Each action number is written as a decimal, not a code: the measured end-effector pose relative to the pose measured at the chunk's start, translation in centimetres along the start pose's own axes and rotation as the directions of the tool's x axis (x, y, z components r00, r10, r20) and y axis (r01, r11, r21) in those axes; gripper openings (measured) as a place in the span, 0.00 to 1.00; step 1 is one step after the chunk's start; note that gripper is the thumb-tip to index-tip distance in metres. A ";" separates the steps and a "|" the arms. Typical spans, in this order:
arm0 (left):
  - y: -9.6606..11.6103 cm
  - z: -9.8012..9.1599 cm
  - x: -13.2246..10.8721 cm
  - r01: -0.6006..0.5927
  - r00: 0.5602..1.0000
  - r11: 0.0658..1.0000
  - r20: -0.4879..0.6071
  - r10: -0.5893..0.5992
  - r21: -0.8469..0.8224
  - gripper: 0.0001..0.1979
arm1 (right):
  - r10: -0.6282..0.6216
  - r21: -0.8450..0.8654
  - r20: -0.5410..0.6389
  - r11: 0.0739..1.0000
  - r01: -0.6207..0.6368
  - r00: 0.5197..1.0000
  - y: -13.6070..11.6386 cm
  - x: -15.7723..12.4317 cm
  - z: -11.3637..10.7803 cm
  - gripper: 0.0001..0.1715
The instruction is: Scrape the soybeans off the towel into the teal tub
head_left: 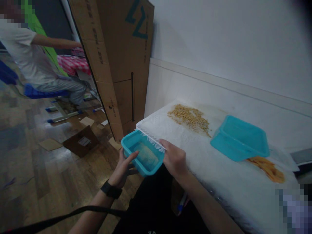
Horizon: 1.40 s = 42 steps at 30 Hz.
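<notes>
My left hand (124, 167) grips the near left side of a teal plastic tub (143, 171), its thumb over the rim. Pale fine grains (147, 156) lie on the tub's bottom. In my closed right hand (174, 159) is the end of a thin white brush (153, 142) with short white bristles. The brush lies across the tub's far rim, beside the table edge, bristles pointing down toward the inside. Past it, a spread of yellow-brown beans (187, 115) rests on the white-covered table (195, 152).
A second teal tub (243, 138), seemingly upside down, stands on the table's right, with an orange cloth-like piece (270, 170) beside it. A tall cardboard box (126, 65) stands ahead. Leftward, a person (41, 65) sits on a blue chair; an open carton (81, 141) lies on the floor.
</notes>
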<state>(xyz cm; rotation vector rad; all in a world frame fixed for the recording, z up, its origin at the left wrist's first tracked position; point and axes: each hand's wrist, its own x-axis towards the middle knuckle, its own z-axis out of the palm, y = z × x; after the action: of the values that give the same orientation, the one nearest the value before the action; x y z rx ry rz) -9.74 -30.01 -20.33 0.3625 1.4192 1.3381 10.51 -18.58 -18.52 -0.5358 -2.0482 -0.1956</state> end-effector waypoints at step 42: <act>-1.3 0.7 -1.3 0.074 0.997 0.997 0.014 -0.074 0.025 0.54 | 0.056 -0.038 -0.136 0.997 -0.062 0.989 -1.6 -1.7 -5.1 0.36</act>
<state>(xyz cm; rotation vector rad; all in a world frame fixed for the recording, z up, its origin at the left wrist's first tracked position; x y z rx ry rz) -8.10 -31.09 -20.68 0.3317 1.4242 1.2569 14.46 -22.27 -17.22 -0.5927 -1.8985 -0.2342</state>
